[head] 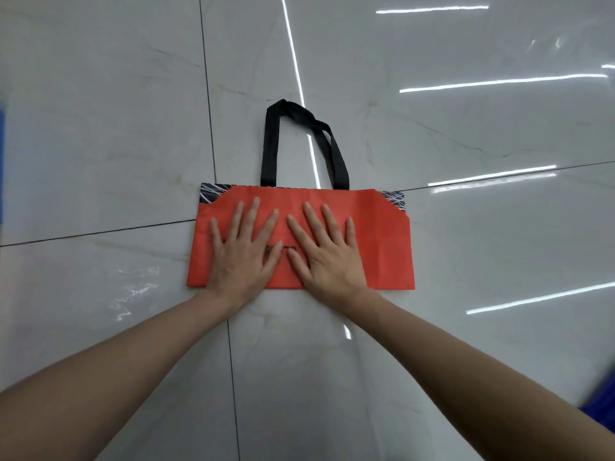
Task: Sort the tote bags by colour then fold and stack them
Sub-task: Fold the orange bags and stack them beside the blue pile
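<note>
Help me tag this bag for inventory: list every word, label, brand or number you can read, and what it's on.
Nothing is readable.
Dark print on the orange tote bag, between the left hand and right hand: mostly covered, too blurred to read.
Patterned strip at its top corners: white scribble lines, no lettering.

Open floor all round bag. Lies flat; handles flat on tiles past far edge. Covered mid-bag by left hand and right hand, pressed flat, side by side; both ends bare. At left and lower-right borders, blue patches, well apart.
</note>
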Available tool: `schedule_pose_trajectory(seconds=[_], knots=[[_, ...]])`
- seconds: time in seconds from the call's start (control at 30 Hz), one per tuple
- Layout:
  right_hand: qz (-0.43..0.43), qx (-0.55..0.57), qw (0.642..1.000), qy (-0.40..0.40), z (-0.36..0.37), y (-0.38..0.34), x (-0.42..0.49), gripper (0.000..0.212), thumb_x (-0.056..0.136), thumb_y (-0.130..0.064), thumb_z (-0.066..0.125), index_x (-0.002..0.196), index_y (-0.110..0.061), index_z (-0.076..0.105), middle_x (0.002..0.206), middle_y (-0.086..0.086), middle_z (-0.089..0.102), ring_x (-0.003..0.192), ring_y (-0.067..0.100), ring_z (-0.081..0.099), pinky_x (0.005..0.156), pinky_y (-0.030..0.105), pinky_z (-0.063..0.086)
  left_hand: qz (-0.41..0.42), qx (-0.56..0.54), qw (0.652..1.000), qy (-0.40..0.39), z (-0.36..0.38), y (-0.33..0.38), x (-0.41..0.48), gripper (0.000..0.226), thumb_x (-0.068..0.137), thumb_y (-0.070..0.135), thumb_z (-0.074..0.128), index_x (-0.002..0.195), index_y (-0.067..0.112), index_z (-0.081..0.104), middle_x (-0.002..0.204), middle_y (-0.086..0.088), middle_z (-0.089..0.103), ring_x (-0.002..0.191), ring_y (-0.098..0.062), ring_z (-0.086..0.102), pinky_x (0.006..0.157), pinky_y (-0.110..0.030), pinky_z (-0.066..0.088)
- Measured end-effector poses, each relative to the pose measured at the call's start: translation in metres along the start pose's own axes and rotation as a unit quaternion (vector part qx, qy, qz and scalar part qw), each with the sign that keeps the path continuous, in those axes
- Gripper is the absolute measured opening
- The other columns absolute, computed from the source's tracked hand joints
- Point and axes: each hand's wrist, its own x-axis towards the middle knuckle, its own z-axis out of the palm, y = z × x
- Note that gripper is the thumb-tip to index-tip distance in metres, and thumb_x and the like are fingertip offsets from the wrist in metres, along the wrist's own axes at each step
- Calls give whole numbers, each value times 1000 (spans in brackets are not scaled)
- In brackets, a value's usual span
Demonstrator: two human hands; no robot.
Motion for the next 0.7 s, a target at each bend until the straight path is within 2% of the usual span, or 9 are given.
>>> schedule_pose_trajectory(seconds=[0.1, 0.23, 0.4, 0.5, 0.53, 0.6, 0.67, 0.7], knots=[[48, -17, 999, 6, -3, 17, -4, 58, 90, -63, 24, 145, -45, 24, 158, -4, 17, 145, 35, 8, 112, 59, 3, -10, 9, 1000, -6, -2, -22, 0, 64, 86, 63, 24, 145, 38, 28, 156, -6, 17, 143, -31, 16, 104, -68, 15], [159, -14, 987, 19, -13, 51, -17, 60, 88, -64, 18, 145, -46, 22, 159, -1, 14, 144, 38, 7, 110, 62, 8, -70, -13, 997, -4, -6, -45, -3, 69, 82, 71, 21, 145, 44, 17, 158, -9, 4, 144, -36, 4, 108, -64, 9], [163, -14, 986, -14, -17, 56, -19, 62, 86, -66, 9, 146, -49, 9, 160, -5, 1, 145, 34, -2, 112, 59, 6, -67, -36, 997, -22, -13, -43, -4, 75, 78, 74, 14, 146, 42, 13, 158, -12, -2, 144, -35, -2, 114, -51, 3], [153, -15, 988, -35, -19, 56, -17, 66, 83, -67, 3, 147, -49, 6, 160, -5, -3, 145, 33, -5, 112, 59, 4, -69, -43, 996, -25, -23, -40, -2, 79, 78, 71, 17, 146, 33, 26, 157, -17, 2, 144, -35, 2, 114, -49, 6], [149, -14, 988, -45, -20, 57, -16, 67, 82, -67, 2, 147, -48, 6, 160, -5, -4, 145, 34, -6, 111, 60, 3, -47, -20, 999, -15, -27, -37, -4, 76, 81, 67, 22, 144, 26, 36, 156, -19, 8, 143, -36, 7, 114, -50, 9], [153, -32, 986, -49, -23, 58, -16, 70, 82, -65, 1, 148, -45, 8, 160, -2, -4, 145, 36, -5, 111, 58, -2, 60, 24, 998, -2, -27, -27, -15, 69, 85, 62, 28, 133, 18, 52, 152, -19, 24, 140, -36, 23, 110, -52, 20], [125, -84, 989, -1, -26, 47, -20, 65, 89, -56, 10, 149, -33, 21, 159, 8, 11, 144, 39, 8, 110, 55, -4, 158, 44, 986, -38, -20, -17, -32, 71, 91, 64, 18, 132, 19, 53, 147, -16, 37, 132, -34, 40, 101, -54, 34], [86, -98, 991, 28, -26, 36, -22, 61, 92, -49, 17, 148, -27, 29, 157, 10, 21, 143, 38, 17, 111, 54, 0, 170, 45, 983, -59, -19, -13, -39, 70, 93, 62, 13, 133, 20, 52, 144, -15, 42, 128, -33, 46, 96, -54, 40]])
